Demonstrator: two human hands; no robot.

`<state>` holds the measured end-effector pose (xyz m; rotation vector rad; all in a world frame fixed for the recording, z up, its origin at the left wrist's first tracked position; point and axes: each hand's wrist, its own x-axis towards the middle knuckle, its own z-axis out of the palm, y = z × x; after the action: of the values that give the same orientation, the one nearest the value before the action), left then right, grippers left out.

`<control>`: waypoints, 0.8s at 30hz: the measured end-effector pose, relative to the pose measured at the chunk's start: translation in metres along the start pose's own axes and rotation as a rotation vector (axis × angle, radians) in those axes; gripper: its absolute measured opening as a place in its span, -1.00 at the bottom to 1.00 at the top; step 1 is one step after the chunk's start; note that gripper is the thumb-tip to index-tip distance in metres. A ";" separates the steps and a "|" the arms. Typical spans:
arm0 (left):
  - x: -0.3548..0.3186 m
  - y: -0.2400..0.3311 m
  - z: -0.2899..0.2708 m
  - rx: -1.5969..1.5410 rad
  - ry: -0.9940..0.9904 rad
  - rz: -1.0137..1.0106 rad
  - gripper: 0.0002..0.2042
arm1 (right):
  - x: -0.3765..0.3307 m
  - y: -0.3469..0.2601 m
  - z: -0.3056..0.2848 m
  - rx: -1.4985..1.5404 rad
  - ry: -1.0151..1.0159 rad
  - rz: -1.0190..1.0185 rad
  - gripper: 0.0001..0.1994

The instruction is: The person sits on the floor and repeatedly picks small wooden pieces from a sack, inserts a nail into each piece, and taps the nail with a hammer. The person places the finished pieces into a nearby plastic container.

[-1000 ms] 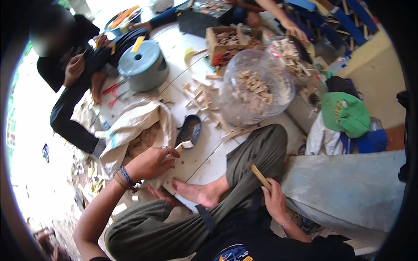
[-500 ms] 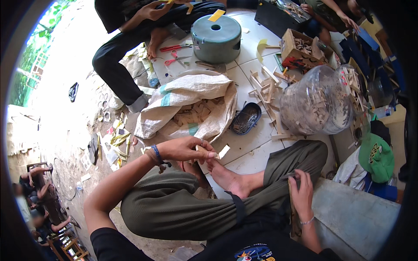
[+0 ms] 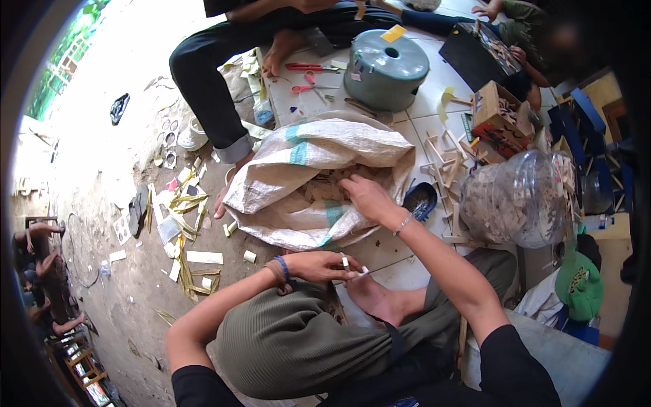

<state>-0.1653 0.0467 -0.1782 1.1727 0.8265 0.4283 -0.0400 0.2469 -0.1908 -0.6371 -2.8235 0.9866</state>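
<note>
My left hand (image 3: 315,266) rests by my bare foot, fingers closed on a small pale wooden piece (image 3: 346,262). A second pale end shows at its fingertips; whether it belongs to the same piece I cannot tell. My right hand (image 3: 371,201) reaches into the open mouth of a white woven sack (image 3: 271,197) with green stripes. Its fingers are bent and look pinched among loose flat wood pieces (image 3: 315,191) inside. What they grip, if anything, is hidden.
Right of the sack stand a blue dish (image 3: 420,201), small wooden frames (image 3: 444,159) and a large clear plastic container (image 3: 512,197). Beyond lie red-handled scissors (image 3: 310,83) and an upturned grey-green tub (image 3: 386,78). Another person's leg (image 3: 210,102) reaches close to the sack's far left side.
My right hand has gone from beside my right thigh into the sack. My left hand stays near my foot with its pale piece. The view has shifted, so the surroundings sit differently.
</note>
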 end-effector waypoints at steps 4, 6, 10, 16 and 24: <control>0.020 -0.022 -0.001 0.136 0.042 0.066 -0.42 | 0.024 0.024 0.027 -0.006 -0.107 0.021 -0.48; 0.027 -0.031 -0.008 0.081 0.024 0.082 -0.42 | 0.022 0.028 0.038 0.001 -0.063 0.003 -0.47; 0.030 -0.044 -0.016 0.270 0.224 0.181 -0.47 | 0.012 0.039 0.038 0.248 0.068 0.332 -0.61; 0.025 -0.028 -0.021 0.333 0.213 0.110 -0.54 | -0.017 0.056 0.019 0.614 0.220 0.449 -0.73; 0.002 0.060 -0.015 0.339 0.220 0.121 -0.67 | -0.039 0.020 -0.008 1.095 0.228 0.420 -0.71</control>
<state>-0.1686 0.0791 -0.1259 1.5133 1.0502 0.5381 0.0044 0.2490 -0.1947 -1.0401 -1.5590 2.0610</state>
